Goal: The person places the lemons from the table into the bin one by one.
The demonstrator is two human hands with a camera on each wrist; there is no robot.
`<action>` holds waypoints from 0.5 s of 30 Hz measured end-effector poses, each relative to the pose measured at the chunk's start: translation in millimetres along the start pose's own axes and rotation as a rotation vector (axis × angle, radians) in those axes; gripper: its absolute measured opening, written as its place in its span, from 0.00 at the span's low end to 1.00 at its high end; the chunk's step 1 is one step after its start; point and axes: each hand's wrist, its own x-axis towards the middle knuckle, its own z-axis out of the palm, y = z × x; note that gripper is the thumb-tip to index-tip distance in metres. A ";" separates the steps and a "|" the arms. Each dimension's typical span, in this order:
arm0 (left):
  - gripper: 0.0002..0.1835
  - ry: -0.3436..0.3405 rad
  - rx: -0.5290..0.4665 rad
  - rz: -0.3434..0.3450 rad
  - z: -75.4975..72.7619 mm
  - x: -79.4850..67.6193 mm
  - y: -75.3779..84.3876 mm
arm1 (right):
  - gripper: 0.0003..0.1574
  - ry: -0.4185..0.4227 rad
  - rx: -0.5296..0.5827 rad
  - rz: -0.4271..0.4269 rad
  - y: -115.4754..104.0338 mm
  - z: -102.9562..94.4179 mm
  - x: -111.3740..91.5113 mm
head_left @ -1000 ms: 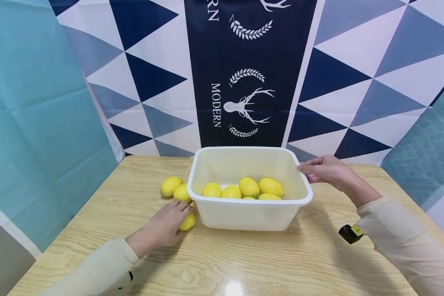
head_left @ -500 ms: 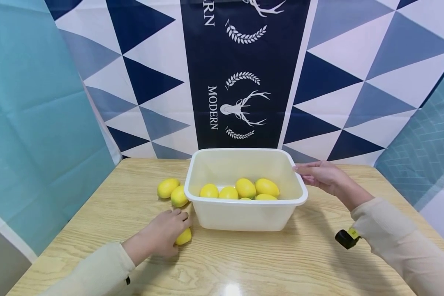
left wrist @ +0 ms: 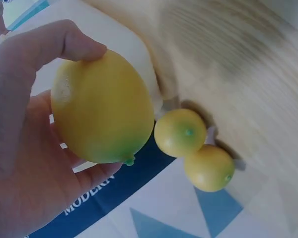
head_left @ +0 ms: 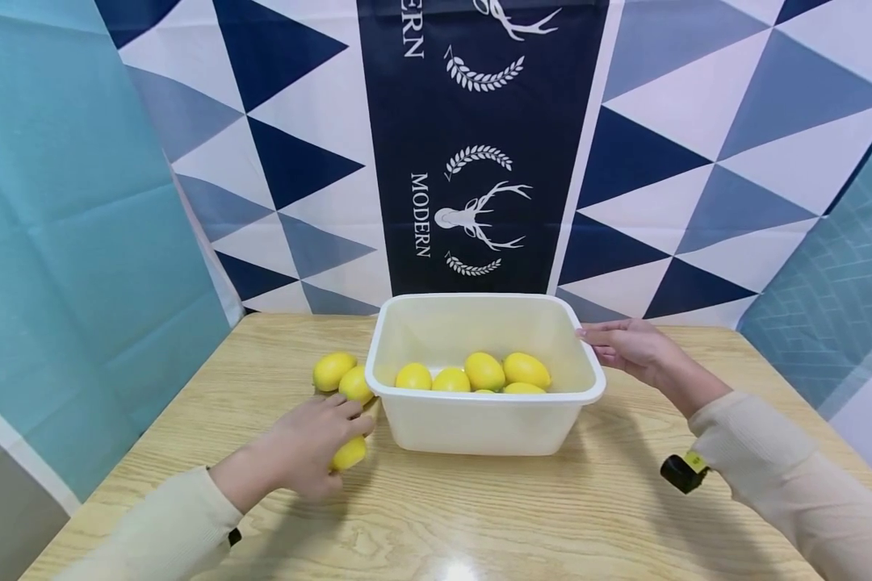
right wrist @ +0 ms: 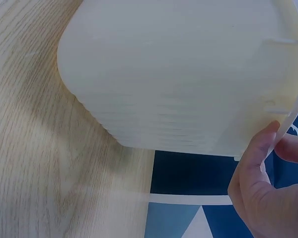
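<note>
Clock positions are taken from the person's seat, 12 o'clock pointing away. One white bin (head_left: 480, 428) stands on the tabletop (head_left: 436, 516), open at the top. Contents: yellow lemons (head_left: 484, 371), gathered toward the bin's 6 o'clock side, where the near wall hides their lower parts. Five can be counted; a further sliver of yellow shows at the near rim (head_left: 436, 396), so the full number cannot be told.

The left hand (head_left: 301, 446) is at the bin's 8 o'clock, outside it, and grasps one lemon, the held lemon (left wrist: 104, 111), between thumb and fingers. The held lemon is apart from the bin, which lies at its 2 o'clock. Whether it touches the tabletop cannot be told.

Two loose lemons (head_left: 333, 371) lie side by side on the tabletop at the held lemon's 12 o'clock, just beside the bin's 9 o'clock end.

The right hand (head_left: 630, 347) is at the bin's 3 o'clock, grasping the rim with thumb and fingers on opposite sides.
</note>
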 end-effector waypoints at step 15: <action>0.23 0.072 0.024 0.067 -20.9 -5.6 13.2 | 0.42 -0.002 0.005 -0.022 2.5 0.5 -1.1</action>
